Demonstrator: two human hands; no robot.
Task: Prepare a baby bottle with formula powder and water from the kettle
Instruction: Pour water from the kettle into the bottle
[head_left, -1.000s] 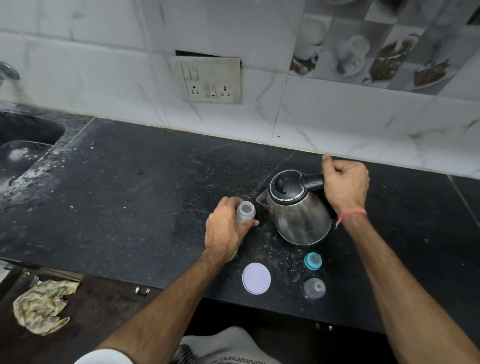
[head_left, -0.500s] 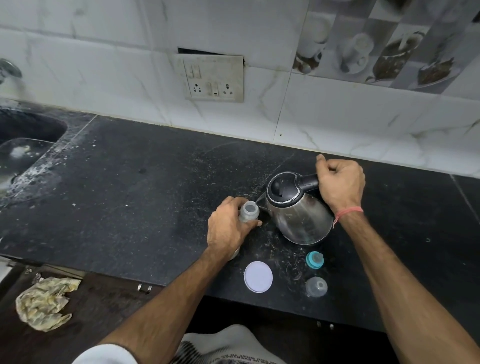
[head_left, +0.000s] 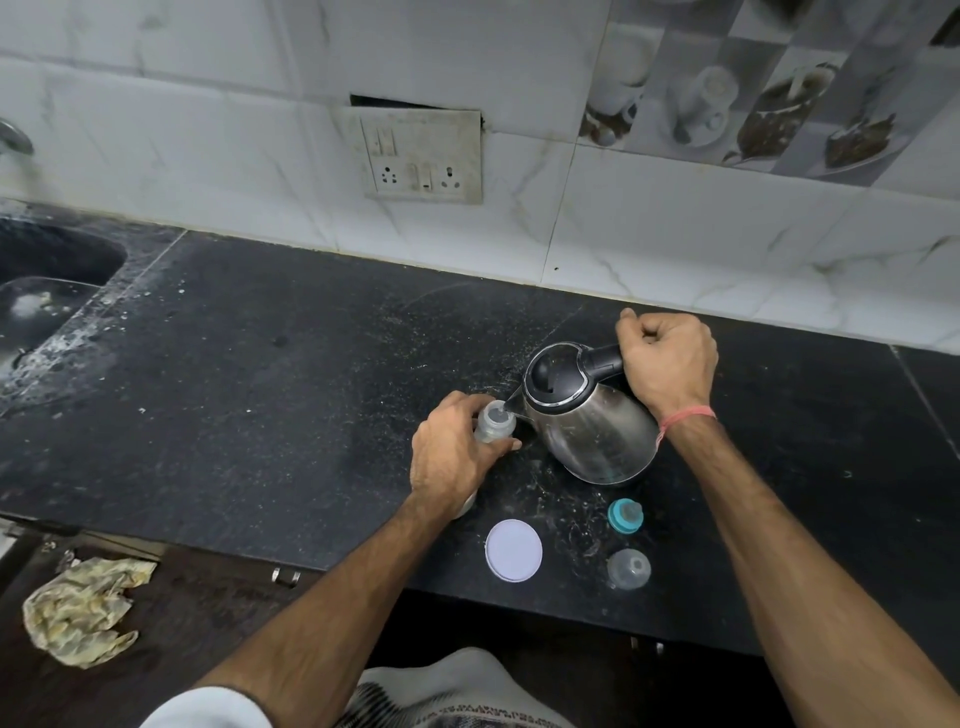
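Kettle (head_left: 592, 415) tipped further, spout over bottle (head_left: 496, 423)

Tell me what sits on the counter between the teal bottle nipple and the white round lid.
Nothing sits there. In the head view the black counter between the teal nipple and the white lid is bare, only scuffed and speckled.

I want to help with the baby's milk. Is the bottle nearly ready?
Not quite. The bottle is open, its teal teat and clear cap set aside. The left hand holds it while the right hand tips the kettle spout over its mouth. Closing it is left. Whether powder is inside, I cannot tell.
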